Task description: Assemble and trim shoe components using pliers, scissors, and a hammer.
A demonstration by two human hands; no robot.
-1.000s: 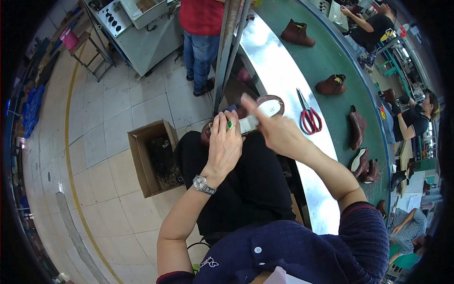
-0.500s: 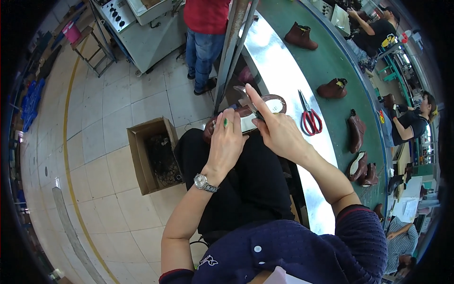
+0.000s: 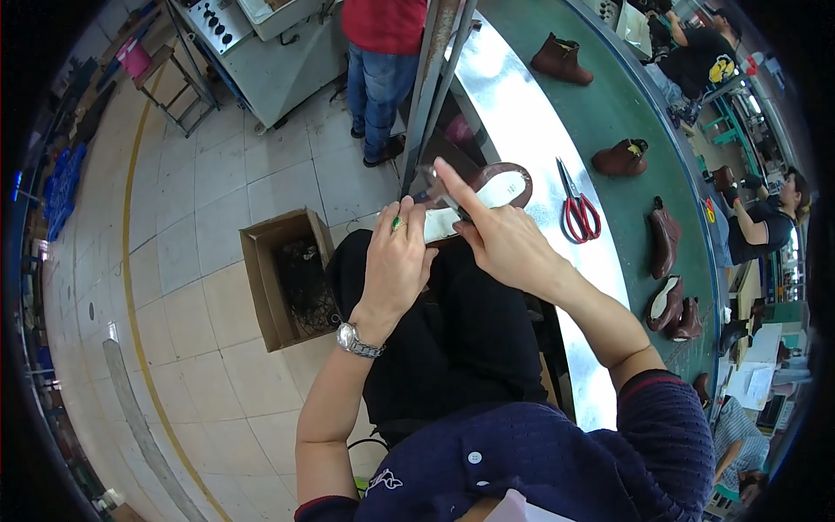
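Observation:
Above my lap lies a brown leather boot, bottom up, its pale sole board ringed by turned-in leather. My left hand is closed over the end nearer my knees, fingers bent across it; a green-stoned ring and a wristwatch are on that side. In my right hand is a shiny metal hand tool, gripped with the index finger stretched along it. The tool touches or nearly touches the boot's edge beside my left fingers. Its working end is blurred, so its exact kind is unclear.
Red-handled scissors lie on the shiny metal bench at right. Beyond, several brown boots stand on a green belt. A carton of dark scraps sits left of my knees. A metal post rises ahead, near a person in red.
My left hand has shifted a little left along the boot. More of the boot's pale underside now shows past my right hand, which still grips the tool.

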